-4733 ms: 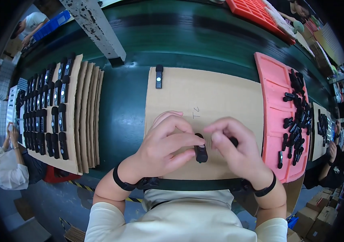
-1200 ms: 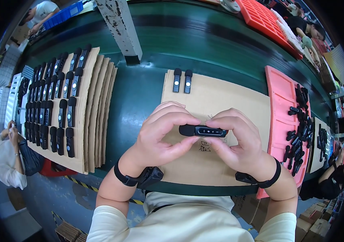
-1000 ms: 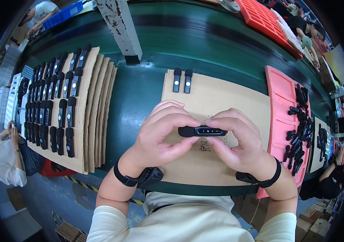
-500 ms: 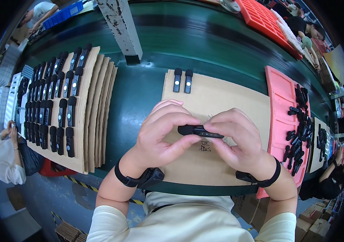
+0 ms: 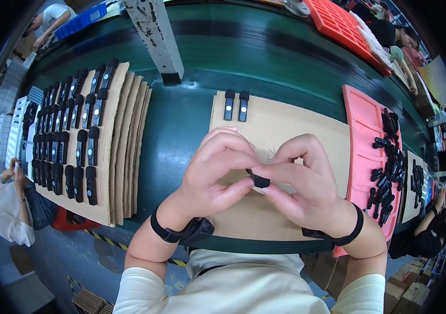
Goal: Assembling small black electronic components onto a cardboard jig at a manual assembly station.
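Observation:
Between my two hands is a small black clip-on microphone with a foam cap point(image 5: 260, 181), most of its body hidden by my fingers. My left hand point(image 5: 213, 172) pinches it from the left with thumb and fingertips. From the right, my right hand point(image 5: 306, 180) grips the same microphone, its thumb beside the foam. Both hands are above a flat cardboard sheet point(image 5: 296, 118). Near that sheet's far left corner, two matching microphones point(image 5: 228, 107) lie side by side, each with a pale round spot.
A stack of cardboard sheets point(image 5: 123, 152) on the left carries rows of similar microphones point(image 5: 92, 146). At right, a pink tray point(image 5: 359, 136) holds a heap of black microphones point(image 5: 385, 183). A worn metal post point(image 5: 155, 36) rises beyond the green bench point(image 5: 170, 125). Other people work on both sides.
The microphone has turned in my hands: it lay left to right with its foam at the left, and now the foam end faces toward me. My fingers have shifted around it.

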The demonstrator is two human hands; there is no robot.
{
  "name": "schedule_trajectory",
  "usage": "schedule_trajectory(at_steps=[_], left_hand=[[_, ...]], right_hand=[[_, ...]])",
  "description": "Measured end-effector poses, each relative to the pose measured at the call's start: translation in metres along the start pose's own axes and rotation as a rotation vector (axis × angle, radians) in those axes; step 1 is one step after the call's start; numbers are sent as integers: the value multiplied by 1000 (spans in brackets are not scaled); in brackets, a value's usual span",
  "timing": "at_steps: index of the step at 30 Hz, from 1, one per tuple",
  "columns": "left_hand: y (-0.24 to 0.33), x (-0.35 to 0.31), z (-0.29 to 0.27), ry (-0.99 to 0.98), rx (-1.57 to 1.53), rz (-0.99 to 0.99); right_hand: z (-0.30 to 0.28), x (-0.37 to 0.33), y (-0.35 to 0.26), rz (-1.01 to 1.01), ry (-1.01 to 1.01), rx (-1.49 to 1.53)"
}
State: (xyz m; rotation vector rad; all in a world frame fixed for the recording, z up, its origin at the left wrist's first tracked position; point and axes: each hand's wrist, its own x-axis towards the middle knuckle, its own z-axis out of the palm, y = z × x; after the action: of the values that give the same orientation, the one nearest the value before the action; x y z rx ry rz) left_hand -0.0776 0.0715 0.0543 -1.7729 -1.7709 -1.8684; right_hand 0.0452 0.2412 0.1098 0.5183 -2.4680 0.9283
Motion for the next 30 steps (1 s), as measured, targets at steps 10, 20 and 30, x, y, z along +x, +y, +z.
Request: schedule_trajectory(at_steps=[10,20,30], left_hand=[[0,-10,7,140,-459,-202],[-1,-4,2,93,-65,-118],[-7,-4,5,82,6,-56]], right_hand=[[9,-6,10,506,-21,602],[2,-8,15,273,85,277],[3,-3,16,627,31,711]])
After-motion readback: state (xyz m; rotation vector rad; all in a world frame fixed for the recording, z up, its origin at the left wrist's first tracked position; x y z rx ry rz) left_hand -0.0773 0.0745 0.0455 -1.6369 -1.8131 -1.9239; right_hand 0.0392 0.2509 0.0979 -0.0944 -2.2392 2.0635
